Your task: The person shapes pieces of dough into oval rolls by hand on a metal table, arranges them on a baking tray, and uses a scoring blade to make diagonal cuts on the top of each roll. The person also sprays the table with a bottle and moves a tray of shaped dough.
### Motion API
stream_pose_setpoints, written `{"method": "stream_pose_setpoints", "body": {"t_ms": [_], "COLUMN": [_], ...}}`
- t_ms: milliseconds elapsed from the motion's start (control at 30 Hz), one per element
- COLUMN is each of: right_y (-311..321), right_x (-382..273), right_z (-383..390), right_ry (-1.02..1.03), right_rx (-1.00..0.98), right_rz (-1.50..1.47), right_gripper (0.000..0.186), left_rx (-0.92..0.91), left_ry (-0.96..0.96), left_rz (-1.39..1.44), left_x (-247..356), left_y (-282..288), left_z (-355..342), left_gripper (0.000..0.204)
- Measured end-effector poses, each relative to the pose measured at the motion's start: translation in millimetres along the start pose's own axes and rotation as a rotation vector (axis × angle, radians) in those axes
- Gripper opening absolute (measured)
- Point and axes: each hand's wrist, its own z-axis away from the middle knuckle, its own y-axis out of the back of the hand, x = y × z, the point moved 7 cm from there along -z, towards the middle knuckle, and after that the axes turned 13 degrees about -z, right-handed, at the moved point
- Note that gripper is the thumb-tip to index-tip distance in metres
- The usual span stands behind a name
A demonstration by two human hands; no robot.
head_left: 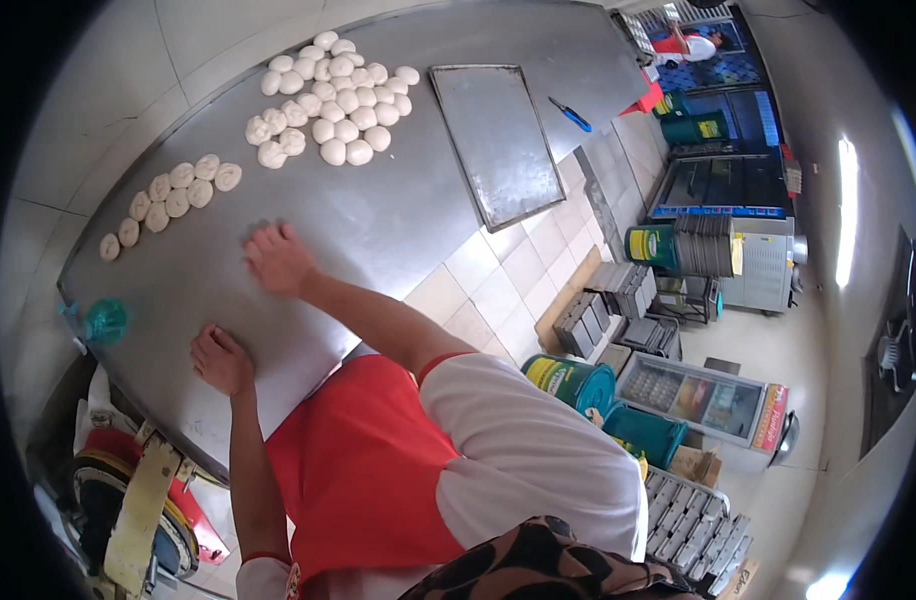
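My left hand [221, 361] is palm down at the near side of the metal table [408, 190], its fingers bent and slightly apart. Farther in, my right hand [279, 261] lies palm down with its fingers spread, a little blurred. I see nothing held in either hand, though the space under both palms is hidden. Beyond them, flattened pieces of dough [177, 203] lie in two rows toward the left. A group of smooth dough balls [346, 131] sits at the far side, with several creased dough pieces [272, 154] beside it.
A flat metal baking tray [498, 140] lies right of the dough, near a blue-handled knife [575, 119]. A teal, rounded plastic object [106, 321] stands at the table's left end. Green buckets [570, 383], stacked pans and a chest freezer [690, 398] line the right. Another person [690, 46] stands far off.
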Motion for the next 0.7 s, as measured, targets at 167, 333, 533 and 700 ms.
{"method": "stream_pose_setpoints", "body": {"t_ms": [167, 333, 533, 700], "right_y": [-8, 4, 2, -29], "right_x": [-19, 22, -14, 23], "right_z": [101, 97, -2, 87], "right_ry": [0.032, 0.047, -0.278, -0.228], "right_rx": [-0.151, -0.418, -0.081, -0.072], "right_rz": [-0.115, -0.185, -0.204, -0.175], "right_gripper": [0.032, 0.026, 0.024, 0.03], "left_rx": [-0.223, -0.158, 0.032, 0.077], "left_ry": [-0.198, -0.227, 0.163, -0.181], "left_rz": [0.044, -0.093, 0.061, 0.259], "left_x": [-68, -87, -10, -51], "left_y": [-17, -12, -7, 15], "left_z": [64, 5, -16, 12], "left_gripper": [0.024, 0.027, 0.027, 0.023]}}
